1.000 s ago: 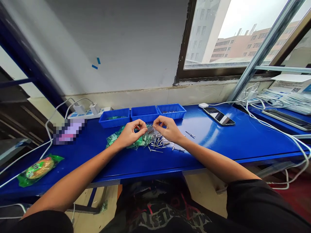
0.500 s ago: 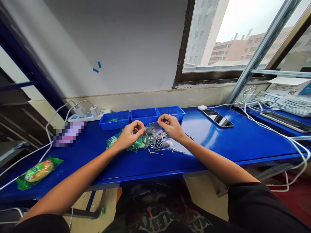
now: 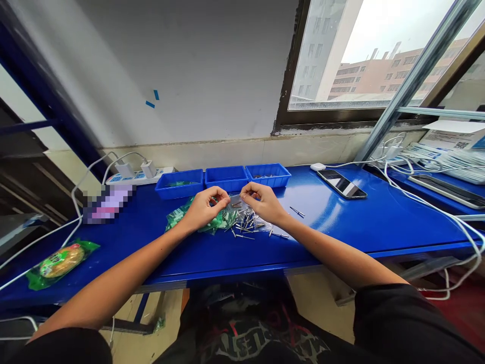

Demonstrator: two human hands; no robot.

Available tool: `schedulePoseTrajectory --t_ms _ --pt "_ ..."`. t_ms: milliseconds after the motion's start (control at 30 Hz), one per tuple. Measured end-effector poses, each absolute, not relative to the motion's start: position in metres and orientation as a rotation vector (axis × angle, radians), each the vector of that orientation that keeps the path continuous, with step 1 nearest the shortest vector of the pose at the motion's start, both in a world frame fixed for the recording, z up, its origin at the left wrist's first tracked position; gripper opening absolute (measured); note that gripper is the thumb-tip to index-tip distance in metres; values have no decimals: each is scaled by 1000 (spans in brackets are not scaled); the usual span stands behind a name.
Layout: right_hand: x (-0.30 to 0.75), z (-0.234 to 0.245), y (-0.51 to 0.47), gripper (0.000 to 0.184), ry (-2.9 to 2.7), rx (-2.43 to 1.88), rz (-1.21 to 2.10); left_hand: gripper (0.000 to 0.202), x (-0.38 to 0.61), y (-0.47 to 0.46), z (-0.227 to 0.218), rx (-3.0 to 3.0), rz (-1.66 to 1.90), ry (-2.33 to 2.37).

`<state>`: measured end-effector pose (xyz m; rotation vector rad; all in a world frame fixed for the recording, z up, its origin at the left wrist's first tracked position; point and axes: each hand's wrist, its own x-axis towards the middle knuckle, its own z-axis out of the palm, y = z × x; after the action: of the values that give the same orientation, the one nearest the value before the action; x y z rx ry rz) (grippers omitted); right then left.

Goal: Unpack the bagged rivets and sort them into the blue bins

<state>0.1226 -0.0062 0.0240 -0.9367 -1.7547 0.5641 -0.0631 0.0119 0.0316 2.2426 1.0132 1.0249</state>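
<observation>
The blue table (image 3: 341, 230) carries a heap of metal rivets (image 3: 248, 222). Just above it, my left fingers (image 3: 217, 191) and right fingers (image 3: 252, 188) are pinched together at opposite sides of a small clear bag (image 3: 235, 199). Its thin film could slip from a loose pinch, or tilt and spill anything inside.

I see a blk tee (image 3: 227, 303), L slv (image 3: 76, 346) at approx. 8 o'clock, R slv (image 3: 401, 316) at 4, both short. At 6: grey block caps (image 3: 261, 346) w/ pinkish-red strokes (image 3: 233, 327). L hand (image 3: 204, 208) & R hand (image 3: 262, 205) bare.
</observation>
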Motion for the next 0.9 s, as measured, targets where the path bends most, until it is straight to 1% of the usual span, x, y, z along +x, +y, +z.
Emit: schedulePoseTrajectory --t_ms 133,233,333,433,633,900 --pt "123 22 -6 8 -1767 -932 537 15 -62 13 30 2273 1077 1003" --pt "123 21 -7 2 -1821 -894 457 13 -62 12 29 2342 1086 977" --pt "122 18 -8 6 -1913 -847 356 11 -62 9 28 2404 1063 952" --pt "121 15 -8 4 -1995 -796 296 9 -62 7 27 2443 1026 938" --pt "121 14 -7 6 -2007 -793 346 11 -63 8 28 2471 981 905" --pt "120 13 -6 5 -1993 -838 383 11 -63 9 26 2494 1043 845"
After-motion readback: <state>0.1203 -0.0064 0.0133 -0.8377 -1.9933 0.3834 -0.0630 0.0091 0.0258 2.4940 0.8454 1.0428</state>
